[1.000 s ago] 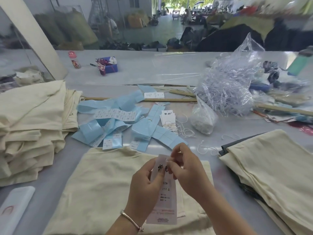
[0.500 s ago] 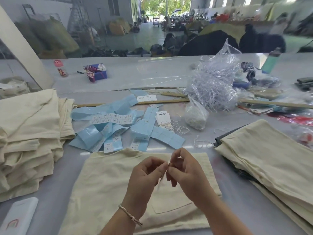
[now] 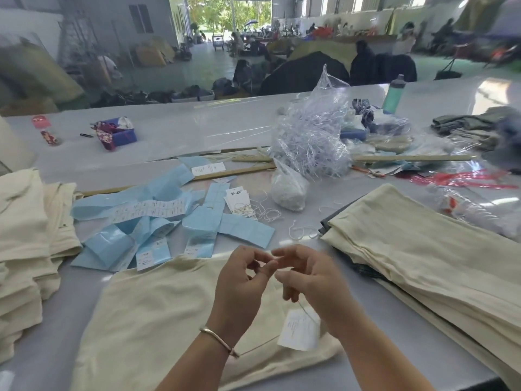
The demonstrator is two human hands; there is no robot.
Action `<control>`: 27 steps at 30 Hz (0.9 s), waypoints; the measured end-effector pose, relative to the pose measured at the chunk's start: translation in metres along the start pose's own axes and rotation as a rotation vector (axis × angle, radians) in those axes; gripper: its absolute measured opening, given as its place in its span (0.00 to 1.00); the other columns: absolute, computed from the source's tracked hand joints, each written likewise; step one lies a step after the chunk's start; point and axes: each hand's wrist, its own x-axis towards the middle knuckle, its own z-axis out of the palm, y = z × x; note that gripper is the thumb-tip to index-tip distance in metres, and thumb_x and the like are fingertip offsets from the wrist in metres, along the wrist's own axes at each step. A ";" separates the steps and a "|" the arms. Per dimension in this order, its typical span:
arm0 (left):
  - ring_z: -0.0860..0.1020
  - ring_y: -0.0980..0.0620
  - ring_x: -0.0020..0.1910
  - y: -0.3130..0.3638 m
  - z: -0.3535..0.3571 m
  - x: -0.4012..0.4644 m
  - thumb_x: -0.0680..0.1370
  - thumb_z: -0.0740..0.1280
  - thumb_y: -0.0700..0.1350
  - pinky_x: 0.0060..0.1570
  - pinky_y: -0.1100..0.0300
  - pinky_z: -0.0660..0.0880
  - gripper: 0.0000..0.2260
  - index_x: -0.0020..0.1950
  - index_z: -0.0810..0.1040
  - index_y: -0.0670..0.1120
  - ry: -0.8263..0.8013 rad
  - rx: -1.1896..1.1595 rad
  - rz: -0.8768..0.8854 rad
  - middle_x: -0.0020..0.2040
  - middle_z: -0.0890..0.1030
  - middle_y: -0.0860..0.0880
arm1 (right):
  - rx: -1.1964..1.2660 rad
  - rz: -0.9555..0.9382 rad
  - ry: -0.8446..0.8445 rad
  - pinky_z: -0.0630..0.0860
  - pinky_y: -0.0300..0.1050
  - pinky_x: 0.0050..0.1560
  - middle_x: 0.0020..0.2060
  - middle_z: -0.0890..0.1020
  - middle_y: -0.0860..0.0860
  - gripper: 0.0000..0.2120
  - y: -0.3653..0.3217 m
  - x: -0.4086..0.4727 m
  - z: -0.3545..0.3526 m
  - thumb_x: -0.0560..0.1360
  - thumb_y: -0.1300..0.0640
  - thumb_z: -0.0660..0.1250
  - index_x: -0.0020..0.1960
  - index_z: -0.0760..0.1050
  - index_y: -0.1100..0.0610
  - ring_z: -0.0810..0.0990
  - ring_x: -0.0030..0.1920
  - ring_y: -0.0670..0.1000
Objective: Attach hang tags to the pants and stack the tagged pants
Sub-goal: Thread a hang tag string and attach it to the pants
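Big grey table (image 3: 197,128) in a wide work hall, with cloth all over. Cream pants (image 3: 158,311) flat at the near edge, right under both hands.

One second back: hang tag held up high between both hands. Now: hang tag (image 3: 298,330) down low, hanging on a thin string (image 3: 306,309) from the right hand and lying against the pants. Hands a little more apart than half a second back. Most likely means the string now goes through the tag, with the tying onto the pants coming next. Not tied yet, by the look of it.

Right hand (image 3: 313,280): fingers bent, pinching the top of the string. Left hand (image 3: 242,283): fingers curled, first finger and thumb reaching over to touch the right fingertips. Maybe holding the other end of the string, but too thin to see there, so cannot tell.

More folded cream pants in a right pile (image 3: 423,249) and a left pile (image 3: 25,235). Hard to say which pile has tags already. Blue papers (image 3: 158,221) spread out behind the hands.
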 end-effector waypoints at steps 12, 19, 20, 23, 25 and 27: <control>0.71 0.59 0.33 -0.030 0.070 0.012 0.77 0.69 0.41 0.39 0.68 0.70 0.06 0.44 0.79 0.51 -0.135 0.132 -0.161 0.43 0.80 0.54 | -0.597 -0.193 0.648 0.66 0.45 0.35 0.24 0.71 0.47 0.07 -0.002 0.018 -0.107 0.72 0.61 0.72 0.36 0.78 0.55 0.70 0.29 0.48; 0.73 0.60 0.42 -0.073 0.104 0.005 0.73 0.71 0.48 0.45 0.72 0.68 0.06 0.49 0.77 0.55 -0.528 0.540 -0.136 0.48 0.75 0.55 | -0.537 -0.585 0.539 0.68 0.38 0.35 0.31 0.69 0.45 0.04 -0.004 0.041 -0.133 0.71 0.63 0.73 0.40 0.81 0.56 0.69 0.30 0.47; 0.73 0.59 0.44 -0.078 0.110 0.003 0.72 0.71 0.51 0.47 0.70 0.69 0.09 0.50 0.78 0.54 -0.566 0.572 -0.119 0.48 0.75 0.55 | -0.504 -0.582 0.477 0.68 0.36 0.35 0.32 0.69 0.44 0.03 0.000 0.044 -0.132 0.71 0.64 0.74 0.41 0.82 0.57 0.69 0.31 0.46; 0.73 0.56 0.48 -0.091 0.123 -0.004 0.71 0.72 0.55 0.50 0.65 0.70 0.13 0.53 0.77 0.53 -0.567 0.661 -0.043 0.45 0.72 0.56 | -0.444 -0.453 0.286 0.68 0.37 0.35 0.33 0.72 0.48 0.04 0.025 0.049 -0.129 0.70 0.65 0.74 0.40 0.83 0.57 0.69 0.31 0.45; 0.73 0.55 0.47 -0.095 0.128 -0.008 0.71 0.71 0.58 0.46 0.62 0.70 0.12 0.50 0.78 0.53 -0.513 0.698 0.002 0.43 0.70 0.57 | -0.451 -0.330 0.170 0.66 0.34 0.36 0.33 0.72 0.50 0.04 0.048 0.047 -0.127 0.69 0.65 0.75 0.39 0.82 0.58 0.70 0.32 0.44; 0.73 0.54 0.46 -0.096 0.132 -0.011 0.72 0.71 0.57 0.42 0.63 0.67 0.11 0.45 0.78 0.52 -0.469 0.697 0.008 0.42 0.71 0.56 | -0.487 -0.197 0.049 0.66 0.34 0.38 0.34 0.71 0.48 0.04 0.070 0.043 -0.125 0.70 0.64 0.75 0.38 0.81 0.58 0.70 0.33 0.43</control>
